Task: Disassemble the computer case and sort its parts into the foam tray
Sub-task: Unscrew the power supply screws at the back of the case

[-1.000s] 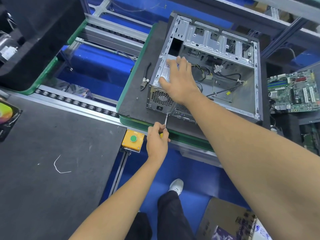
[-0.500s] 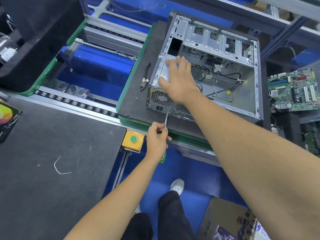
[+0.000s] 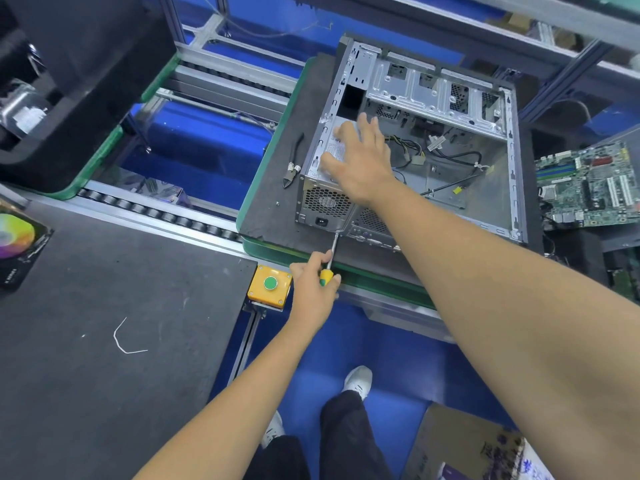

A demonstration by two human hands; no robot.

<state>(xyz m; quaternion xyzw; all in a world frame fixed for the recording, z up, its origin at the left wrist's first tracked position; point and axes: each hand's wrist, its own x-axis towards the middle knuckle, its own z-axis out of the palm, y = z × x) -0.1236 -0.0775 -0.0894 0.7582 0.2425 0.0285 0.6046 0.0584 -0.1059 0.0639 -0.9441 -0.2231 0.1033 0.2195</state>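
The open computer case lies on its side on a black mat on the desk, its back panel facing the near edge. The left hand grips the yellow-and-green handle of a screwdriver, fingers curled round it, just past the near edge of the mat. The screwdriver's metal shaft runs up to the back panel, and its tip meets the lower edge beside the power supply, which sits in the case's near left corner. The right hand rests on top of the power supply with its fingers spread and fairly straight, pressing down on the labelled face. Loose cables lie on the floor of the case, to the right of the hand. A pair of cutters lies on the mat just left of the case, apart from it, and a small screw lies on the mat near the case's near left corner. A green circuit board rests to the right of the case, off the mat. A yellow box with a green button is fixed at the desk's near edge, just left of the left hand.
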